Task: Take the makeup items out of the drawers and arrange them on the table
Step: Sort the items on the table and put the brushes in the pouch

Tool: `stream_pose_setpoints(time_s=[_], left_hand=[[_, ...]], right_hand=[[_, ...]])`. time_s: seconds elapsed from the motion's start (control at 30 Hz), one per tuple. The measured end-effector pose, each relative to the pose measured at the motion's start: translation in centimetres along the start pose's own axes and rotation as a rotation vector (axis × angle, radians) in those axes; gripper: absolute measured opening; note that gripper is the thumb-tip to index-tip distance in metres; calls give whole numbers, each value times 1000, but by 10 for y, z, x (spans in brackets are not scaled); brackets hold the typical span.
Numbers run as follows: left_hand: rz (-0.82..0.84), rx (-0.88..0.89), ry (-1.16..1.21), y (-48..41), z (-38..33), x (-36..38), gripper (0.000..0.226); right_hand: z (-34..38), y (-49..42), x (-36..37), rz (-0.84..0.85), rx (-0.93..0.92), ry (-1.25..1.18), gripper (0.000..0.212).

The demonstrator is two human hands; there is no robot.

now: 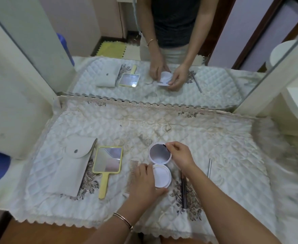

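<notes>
The open compact (pixel 159 162) is held on the cloth (pixel 215 147): its near half is gripped by the left hand (pixel 144 184), its far lid's rim pinched by the right hand (pixel 179 156).

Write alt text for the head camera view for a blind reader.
Two hands hold an open round white compact over a quilted cloth: the left hand grips its base, the right hand pinches its lid. A comb, a hand mirror and a grey pouch lie to its left, dark pencils to its right.
</notes>
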State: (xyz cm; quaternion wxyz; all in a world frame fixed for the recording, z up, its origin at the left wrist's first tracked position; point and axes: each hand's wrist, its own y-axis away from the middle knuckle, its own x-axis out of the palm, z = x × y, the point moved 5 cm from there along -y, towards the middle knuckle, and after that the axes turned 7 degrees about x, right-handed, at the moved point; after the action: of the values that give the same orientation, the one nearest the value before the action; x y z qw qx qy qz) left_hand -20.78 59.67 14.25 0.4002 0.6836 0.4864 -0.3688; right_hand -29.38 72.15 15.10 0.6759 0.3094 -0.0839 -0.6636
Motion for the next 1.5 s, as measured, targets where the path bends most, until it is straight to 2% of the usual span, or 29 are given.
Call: stream_pose_setpoints(time_s=[0.07,0.2,0.27,0.4,0.5,0.6,0.7,0.77,0.83,1.0,1.07,1.13,1.2,1.27,1.37,1.5], left_hand=[[28,-4,-24,-1,0,-2,76],[9,1,-54,3,4,-6,88],[-29,6,-32,4,2,-10,87],[-124,73,185,6,-14,-27,80],[-151,122,292,8,-23,-36,75],[-138,139,460,9,-29,-39,53],[-18,120,618,11,-36,-33,31],[88,125,647,14,-46,-25,24],[115,116,648,15,-51,-20,8],[129,171,611,8,-58,-26,12],[200,183,550,10,-50,-26,3],[198,128,530,12,-34,-26,19],[96,83,528,9,-23,-33,22],[44,68,555,4,-27,-39,9],[46,120,508,-2,-48,-32,32],[43,218,342,-6,-66,-12,31]], right_hand=[[1,4,-8,-53,-20,-41,10],[-11,31,-39,-252,-63,94,5],[-29,48,-42,-250,-21,171,11],[-56,68,-27,-239,32,385,25],[-59,72,-23,-267,36,463,21],[-54,78,-29,-298,51,243,17],[-43,88,-38,-269,80,-201,11],[-37,94,-46,-243,98,-432,11],[-30,98,-51,-214,100,-525,11],[-24,112,-67,-247,105,-620,10],[-24,114,-89,-358,92,-747,9],[-21,114,-122,-480,20,-806,8],[-17,116,-145,-551,-67,-618,14],[-13,119,-142,-543,-142,-359,21],[-21,122,-103,-415,-189,-3,28],[-46,120,-59,-247,-288,459,28]])
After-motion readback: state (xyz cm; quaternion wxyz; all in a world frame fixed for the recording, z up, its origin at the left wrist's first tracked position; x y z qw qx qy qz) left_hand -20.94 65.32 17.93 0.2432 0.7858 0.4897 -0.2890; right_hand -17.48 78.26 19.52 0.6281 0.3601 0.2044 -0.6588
